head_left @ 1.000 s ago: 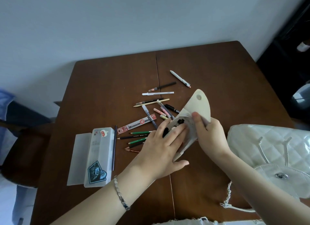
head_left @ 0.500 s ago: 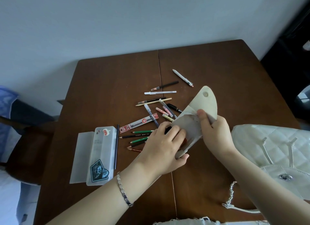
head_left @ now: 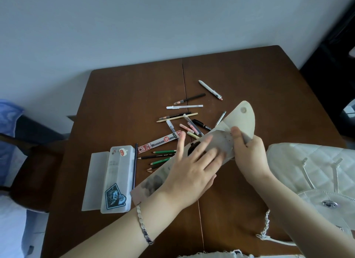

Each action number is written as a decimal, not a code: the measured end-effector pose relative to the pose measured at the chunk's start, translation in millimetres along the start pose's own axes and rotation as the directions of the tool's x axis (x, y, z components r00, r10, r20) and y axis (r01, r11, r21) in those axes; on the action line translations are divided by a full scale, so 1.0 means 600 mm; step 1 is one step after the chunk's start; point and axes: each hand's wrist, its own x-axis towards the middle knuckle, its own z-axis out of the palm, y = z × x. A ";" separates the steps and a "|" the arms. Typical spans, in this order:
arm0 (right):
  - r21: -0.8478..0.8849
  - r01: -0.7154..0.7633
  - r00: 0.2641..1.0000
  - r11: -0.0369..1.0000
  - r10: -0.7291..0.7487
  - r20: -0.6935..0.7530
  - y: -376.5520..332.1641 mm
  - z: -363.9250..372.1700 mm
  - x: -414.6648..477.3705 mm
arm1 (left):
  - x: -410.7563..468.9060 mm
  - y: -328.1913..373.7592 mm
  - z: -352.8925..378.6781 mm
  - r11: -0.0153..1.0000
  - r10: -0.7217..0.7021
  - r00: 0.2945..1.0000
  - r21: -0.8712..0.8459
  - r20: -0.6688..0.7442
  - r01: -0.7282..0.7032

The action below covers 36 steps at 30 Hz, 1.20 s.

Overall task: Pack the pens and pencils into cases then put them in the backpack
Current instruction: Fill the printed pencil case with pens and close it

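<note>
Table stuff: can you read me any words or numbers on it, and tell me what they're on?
No text can be read here.
Red-and-white refill packet: white sign in a red circle, small print, blurred.
Green pencil: pale lettering, too small.
Black pencil: pale lettering, too small.
Black marker: white print, too small.
Clear pencil case: picture stickers, no words legible.
</note>
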 end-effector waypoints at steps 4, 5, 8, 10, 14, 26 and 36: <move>0.041 -0.033 0.999 0.999 0.033 0.006 -0.008 -0.008 -0.001 | 0.001 0.000 0.001 0.996 0.051 0.998 -0.067 -0.046 -0.054; 0.050 -0.050 0.999 0.998 0.050 0.005 -0.008 -0.007 -0.003 | 0.001 -0.002 0.001 0.995 0.060 0.997 -0.074 -0.047 -0.064; 0.030 -0.060 0.998 0.998 0.060 0.002 -0.002 -0.001 -0.012 | 0.003 -0.008 0.002 0.993 0.086 0.995 -0.081 -0.052 -0.090; 0.014 -0.061 0.998 0.998 0.061 -0.022 0.006 0.000 -0.014 | 0.001 -0.011 0.005 0.990 0.101 0.994 -0.100 -0.031 -0.103; 0.051 -0.086 0.996 0.995 0.087 -0.015 0.013 -0.007 -0.009 | -0.017 -0.016 0.020 0.987 0.121 0.992 -0.114 0.040 -0.116; 0.065 -0.229 0.964 0.971 0.217 0.156 0.034 0.011 -0.052 | -0.088 0.008 0.103 0.980 0.072 0.997 -0.185 0.003 -0.071; 0.137 -0.207 0.978 0.969 0.203 0.039 0.071 -0.002 -0.037 | -0.116 -0.011 0.107 0.916 -0.205 0.954 -0.301 0.219 0.266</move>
